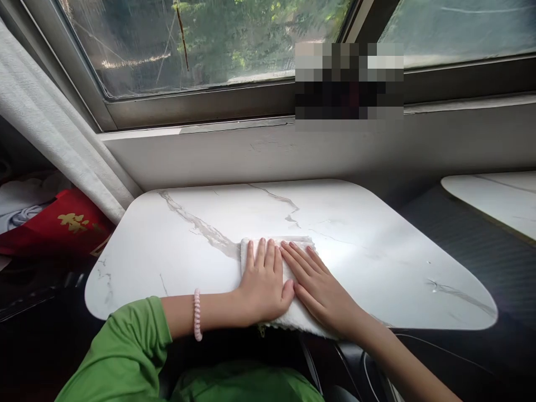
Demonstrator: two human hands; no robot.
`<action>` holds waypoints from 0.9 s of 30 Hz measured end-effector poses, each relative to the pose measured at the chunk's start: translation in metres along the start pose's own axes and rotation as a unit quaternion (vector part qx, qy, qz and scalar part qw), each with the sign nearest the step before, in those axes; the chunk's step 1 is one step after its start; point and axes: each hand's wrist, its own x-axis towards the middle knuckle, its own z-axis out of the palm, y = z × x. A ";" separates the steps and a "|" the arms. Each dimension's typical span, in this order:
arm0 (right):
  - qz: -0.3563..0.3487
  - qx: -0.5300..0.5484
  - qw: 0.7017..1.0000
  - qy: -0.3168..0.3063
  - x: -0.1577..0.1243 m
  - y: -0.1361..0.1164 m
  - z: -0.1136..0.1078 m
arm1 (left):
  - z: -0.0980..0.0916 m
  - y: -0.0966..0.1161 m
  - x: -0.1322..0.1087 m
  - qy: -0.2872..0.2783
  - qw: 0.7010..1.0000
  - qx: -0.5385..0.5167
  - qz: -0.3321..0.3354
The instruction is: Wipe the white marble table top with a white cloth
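Note:
A white cloth (295, 322) lies spread on the white marble-patterned table (176, 240), close to its front edge. My left hand (264, 285) rests flat on the left part of the cloth, fingers stretched out and pointing away from me. Beside it my right hand (320, 287) presses flat on the right part, its fingers angled up and to the left. Both thumbs nearly meet in the middle. Much of the cloth is covered by the two hands. A pink beaded bracelet (197, 314) circles my left wrist.
Behind the table run a pale wall (234, 156) and a metal window frame (201, 109). A light curtain (62, 117) hangs at the left, near a red bag (62, 226) with gold lettering. Another marble-patterned table (502, 192) stands at the right. A blurred patch hides part of the sill.

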 end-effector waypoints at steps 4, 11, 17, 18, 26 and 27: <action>0.008 0.000 1.000 -0.003 -0.005 -0.004 -0.003 | 0.000 0.003 -0.002 -0.012 1.000 -0.004 0.015; 0.018 -0.003 0.999 -0.029 0.022 0.030 0.011 | 0.004 -0.010 0.030 -0.013 1.000 0.000 0.002; 0.113 -0.007 0.993 -0.016 0.095 0.085 0.032 | 0.007 -0.051 0.109 0.013 0.999 0.008 -0.037; 0.116 -0.005 0.993 -0.009 0.108 0.095 0.035 | 0.008 -0.059 0.123 0.022 0.999 0.007 -0.040; 0.114 0.035 0.993 0.016 0.181 0.152 0.049 | 0.015 -0.106 0.199 0.092 0.993 0.007 -0.075; 0.119 0.036 0.992 0.016 0.185 0.155 0.049 | 0.015 -0.108 0.204 0.095 0.993 0.007 -0.075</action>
